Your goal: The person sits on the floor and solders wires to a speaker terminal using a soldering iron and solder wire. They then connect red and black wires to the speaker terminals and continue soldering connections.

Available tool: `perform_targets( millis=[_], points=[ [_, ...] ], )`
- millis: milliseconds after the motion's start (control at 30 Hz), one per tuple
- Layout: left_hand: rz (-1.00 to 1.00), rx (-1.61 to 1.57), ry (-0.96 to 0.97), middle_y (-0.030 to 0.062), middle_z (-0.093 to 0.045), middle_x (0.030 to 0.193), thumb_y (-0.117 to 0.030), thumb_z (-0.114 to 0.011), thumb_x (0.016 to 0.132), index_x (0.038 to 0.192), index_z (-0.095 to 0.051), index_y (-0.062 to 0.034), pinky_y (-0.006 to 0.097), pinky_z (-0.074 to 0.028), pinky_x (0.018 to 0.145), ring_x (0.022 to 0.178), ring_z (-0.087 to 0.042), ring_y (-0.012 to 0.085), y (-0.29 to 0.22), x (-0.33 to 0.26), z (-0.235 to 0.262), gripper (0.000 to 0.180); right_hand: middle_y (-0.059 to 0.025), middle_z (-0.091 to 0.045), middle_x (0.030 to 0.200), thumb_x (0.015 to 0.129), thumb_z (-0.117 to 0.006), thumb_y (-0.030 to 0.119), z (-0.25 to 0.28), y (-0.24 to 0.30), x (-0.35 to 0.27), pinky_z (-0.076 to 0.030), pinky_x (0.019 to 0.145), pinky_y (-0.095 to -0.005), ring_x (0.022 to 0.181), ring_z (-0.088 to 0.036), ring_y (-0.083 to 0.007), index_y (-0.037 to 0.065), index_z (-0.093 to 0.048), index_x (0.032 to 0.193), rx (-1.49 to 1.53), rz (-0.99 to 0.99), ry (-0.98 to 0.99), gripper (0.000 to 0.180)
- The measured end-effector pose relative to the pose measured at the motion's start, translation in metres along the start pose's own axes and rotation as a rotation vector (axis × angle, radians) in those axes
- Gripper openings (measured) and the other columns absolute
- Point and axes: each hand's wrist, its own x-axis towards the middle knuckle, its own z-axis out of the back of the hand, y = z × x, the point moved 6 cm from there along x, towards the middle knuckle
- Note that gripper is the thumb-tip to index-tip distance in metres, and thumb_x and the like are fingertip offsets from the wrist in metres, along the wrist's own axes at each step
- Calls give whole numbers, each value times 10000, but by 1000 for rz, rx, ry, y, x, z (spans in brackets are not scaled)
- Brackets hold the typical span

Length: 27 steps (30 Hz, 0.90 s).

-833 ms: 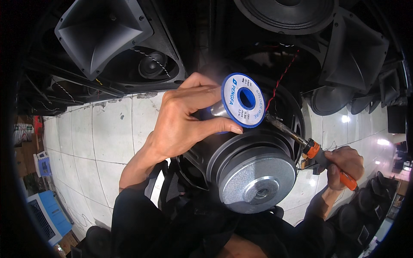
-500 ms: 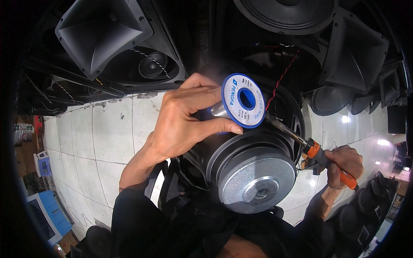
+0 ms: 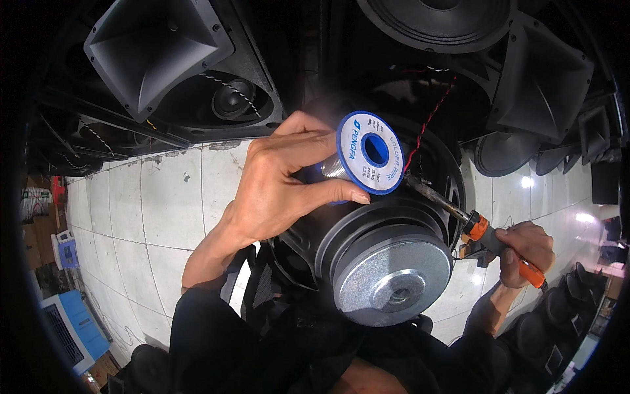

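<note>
Fingers and thumb of my left hand (image 3: 275,177) wrap a spool of solder wire (image 3: 356,148), its blue-rimmed white face turned up toward me. In my right hand (image 3: 528,253) is a soldering iron (image 3: 478,226) with an orange and grey handle. Its metal shaft points up and left, and the tip ends beside the spool at the end of a twisted red and black wire (image 3: 428,125). The spool partly hides that contact. Below lies a loudspeaker driver (image 3: 392,276), its round silver magnet facing up and its black frame around it.
Black speaker cabinets line the far side, with a square horn (image 3: 157,52) at left and another horn (image 3: 541,72) at right. A large cone driver (image 3: 440,23) sits between them. White floor tiles (image 3: 141,210) spread at left, near a blue and white box-shaped unit (image 3: 75,328).
The spool has tilted very slightly in my left hand. Otherwise both hands and the soldering iron keep nearly the same place.
</note>
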Motion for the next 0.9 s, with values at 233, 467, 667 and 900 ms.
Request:
perform_targets(
  millis=[233,467,667,900],
  points=[
    [-5,0,3,81,-740,933,-244,-906,587,954,-763,-68,421,-471,922,955,-647,200,-2,0,0,431,-48,-643,548,789,-618,189,-1,-3,-2,-492,488,-237,420,-592,-150,0,-737,815,-3,-8,-25,224],
    [-37,-5,12,97,-737,938,-239,-896,594,976,-754,-46,398,-486,883,945,-641,205,-5,2,-2,452,-52,-643,549,791,-621,184,-1,-3,0,-494,481,-238,421,-596,-158,-6,-734,811,14,-12,-14,222],
    [-91,6,46,136,-728,970,-233,-869,634,1051,-727,-7,366,-516,806,926,-631,217,-9,7,-8,495,-37,-627,524,812,-612,178,-2,-3,1,-479,461,-227,410,-590,-145,-12,-730,815,15,1,-15,223],
    [-93,21,52,155,-724,971,-255,-869,635,1055,-722,0,338,-545,708,918,-644,223,-7,8,-11,512,-29,-616,507,814,-611,179,-3,-3,2,-468,457,-221,402,-582,-138,-11,-729,824,40,4,-5,223]
  ],
)
